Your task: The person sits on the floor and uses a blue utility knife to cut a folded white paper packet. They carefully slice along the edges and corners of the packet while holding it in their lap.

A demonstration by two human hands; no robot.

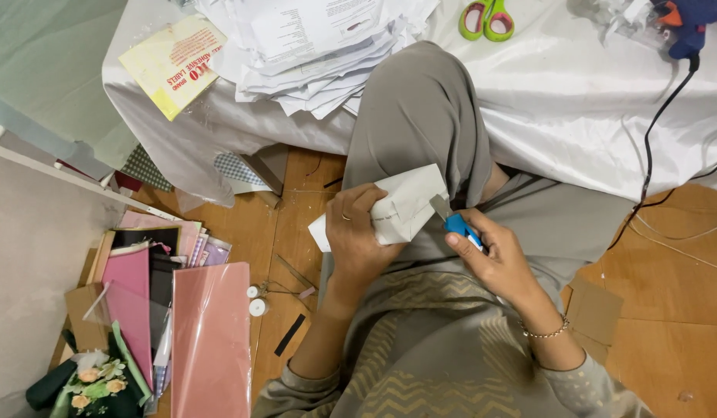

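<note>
Matt white paper (405, 205) is creased; the cutter (453, 222) shows blue plastic and dull metal; the floor (668, 310) is smooth wood.

Bare wooden floor (668, 263) lies open to the right; on the left, stacked coloured paper sheets (180, 310) crowd it, and the draped tabletop (575, 101) blocks ahead.

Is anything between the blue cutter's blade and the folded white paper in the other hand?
Nothing visible. The right hand holds the blue cutter, and its blade meets the edge of the folded white paper gripped by the left hand. Only grey fabric lies behind them.
</note>
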